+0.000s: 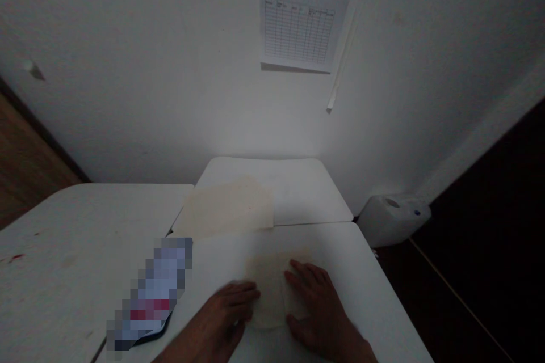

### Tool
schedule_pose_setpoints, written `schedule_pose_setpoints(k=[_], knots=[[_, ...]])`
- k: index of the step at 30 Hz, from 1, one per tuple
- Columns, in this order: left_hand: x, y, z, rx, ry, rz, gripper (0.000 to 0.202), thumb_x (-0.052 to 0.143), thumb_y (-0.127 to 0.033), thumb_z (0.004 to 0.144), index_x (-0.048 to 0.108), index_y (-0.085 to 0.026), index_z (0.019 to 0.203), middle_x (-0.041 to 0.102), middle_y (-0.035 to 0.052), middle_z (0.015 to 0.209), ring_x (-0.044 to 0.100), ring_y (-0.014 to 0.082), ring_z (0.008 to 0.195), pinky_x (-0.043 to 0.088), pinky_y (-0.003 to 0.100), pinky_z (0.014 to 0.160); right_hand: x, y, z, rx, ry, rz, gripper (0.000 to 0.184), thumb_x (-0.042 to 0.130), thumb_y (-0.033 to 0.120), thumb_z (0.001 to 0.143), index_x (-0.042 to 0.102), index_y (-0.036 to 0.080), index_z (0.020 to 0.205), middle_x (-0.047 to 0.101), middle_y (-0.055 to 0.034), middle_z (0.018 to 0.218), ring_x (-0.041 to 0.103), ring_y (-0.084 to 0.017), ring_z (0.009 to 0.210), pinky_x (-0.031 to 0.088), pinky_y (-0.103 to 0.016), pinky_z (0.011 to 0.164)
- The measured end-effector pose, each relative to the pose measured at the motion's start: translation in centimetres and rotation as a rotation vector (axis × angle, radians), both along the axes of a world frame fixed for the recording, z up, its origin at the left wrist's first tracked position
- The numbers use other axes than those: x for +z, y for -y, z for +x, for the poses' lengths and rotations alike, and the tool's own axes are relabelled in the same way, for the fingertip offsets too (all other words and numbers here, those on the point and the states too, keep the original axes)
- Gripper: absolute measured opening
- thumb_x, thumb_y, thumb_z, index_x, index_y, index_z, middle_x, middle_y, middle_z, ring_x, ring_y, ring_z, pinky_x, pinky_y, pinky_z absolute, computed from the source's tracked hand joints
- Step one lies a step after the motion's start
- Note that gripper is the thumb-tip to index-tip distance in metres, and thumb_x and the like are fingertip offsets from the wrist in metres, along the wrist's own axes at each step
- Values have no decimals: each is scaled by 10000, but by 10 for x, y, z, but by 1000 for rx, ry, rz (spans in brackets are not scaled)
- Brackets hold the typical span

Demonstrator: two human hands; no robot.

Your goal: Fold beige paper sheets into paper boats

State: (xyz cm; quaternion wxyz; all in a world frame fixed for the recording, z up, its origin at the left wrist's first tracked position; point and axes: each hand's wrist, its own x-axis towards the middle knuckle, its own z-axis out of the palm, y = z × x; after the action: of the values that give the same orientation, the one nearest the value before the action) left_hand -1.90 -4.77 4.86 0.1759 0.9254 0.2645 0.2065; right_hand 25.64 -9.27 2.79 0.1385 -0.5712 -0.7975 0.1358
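Note:
A small pale sheet of paper (269,286) lies on the white table (366,295) in front of me. My left hand (227,312) rests on the sheet's left edge with its fingers curled against it. My right hand (317,306) lies flat on the sheet's right part, fingers stretched out. A larger cream sheet (230,207) lies farther back, across the joint to another table.
A blurred-out flat object (149,295) lies to the left of my hands. A second white table (85,238) stands at the left and a third (298,181) against the wall. A printed grid sheet (298,28) hangs on the wall. A white plastic container (394,215) sits on the dark floor at right.

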Motion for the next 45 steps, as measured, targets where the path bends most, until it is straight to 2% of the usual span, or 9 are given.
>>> schedule_pose_setpoints(k=[4,10,13,17,22,30,35,39,45], knots=[[4,0,0,-9,43,-33,270,494,-77,827,645,-235,985,657,58,1222,551,226,1213,456,425,1034,0,3,1,3,-2,14,725,611,398,748,378,282,1425,283,-27,1542,275,-288,1363,200,-454,1118],[-5,-13,8,62,149,-124,276,533,-167,874,620,-263,1118,686,52,1112,605,215,1106,479,399,987,-3,3,-1,-5,9,26,729,595,368,751,365,274,1436,270,-30,1548,276,-290,1368,187,-458,1123],[-2,-23,19,134,140,-229,207,534,-230,891,637,-252,1070,681,48,1050,630,201,999,507,358,909,-1,3,-2,-6,12,21,725,603,370,741,384,269,1425,277,-31,1546,288,-289,1362,192,-450,1121],[9,-35,38,130,108,-326,151,499,-250,913,646,-216,920,646,39,919,611,184,879,507,327,821,2,3,-2,-4,13,17,709,598,390,757,387,263,1422,293,-40,1539,296,-287,1360,202,-446,1118],[11,-47,56,118,119,-245,141,487,-225,911,623,-212,876,624,44,892,577,199,883,485,351,836,0,4,-6,-34,17,11,726,592,390,758,370,247,1434,283,-63,1542,291,-306,1366,199,-474,1116],[-7,-51,68,202,90,-77,99,519,-173,851,591,-206,792,609,59,883,571,218,886,481,366,835,-9,4,-10,-66,-1,42,724,581,380,764,356,234,1436,317,-79,1522,304,-309,1355,207,-477,1114],[-15,-49,70,245,125,-72,82,551,-154,831,577,-201,770,584,63,905,545,228,898,468,390,840,-6,5,-9,-56,-43,61,635,585,380,767,432,261,1372,373,-71,1478,337,-303,1324,225,-472,1103],[-15,-48,72,266,141,-82,84,570,-144,817,563,-203,758,575,58,901,539,230,896,466,395,839,0,7,-8,-43,-55,66,555,587,356,772,488,279,1312,394,-67,1451,347,-305,1306,245,-473,1087],[-14,-48,71,273,153,-104,93,579,-129,796,550,-206,754,568,53,898,532,227,894,466,393,831,6,7,-9,-30,-47,40,488,573,419,818,499,347,1295,397,-33,1441,351,-292,1296,239,-458,1084]])
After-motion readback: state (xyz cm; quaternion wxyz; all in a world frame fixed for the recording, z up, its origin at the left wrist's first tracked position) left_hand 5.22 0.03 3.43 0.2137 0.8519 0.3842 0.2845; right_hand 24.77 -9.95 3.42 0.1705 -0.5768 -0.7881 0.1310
